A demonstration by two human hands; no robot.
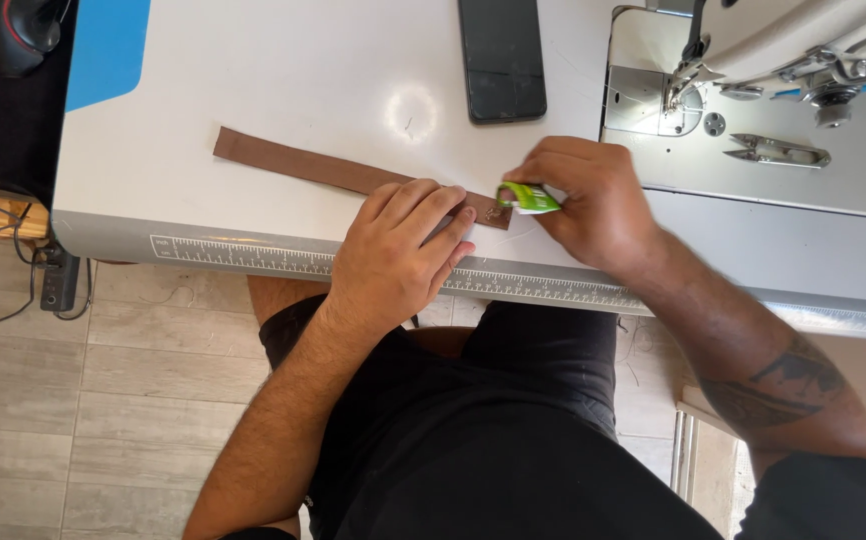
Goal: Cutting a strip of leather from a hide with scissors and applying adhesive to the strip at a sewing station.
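Left hand (401, 248) lies flat, fingers spread, pressing the near end of a brown strap (333, 172) onto the white counter (283, 90) | right hand (593, 200) curls around a small green-and-white tool (528, 198), its tip touching the strap's end | black phone (501, 58) lies beyond | snips (778, 152) rest by the sewing machine (793, 40)

strap (333, 171) flat on table (283, 80) mid-frame, left hand (403, 250) on its right end, right hand (588, 205) with small tool (528, 198) just right, phone (501, 58) top centre, sewing machine (783, 50) upper right, snips (778, 151) below it
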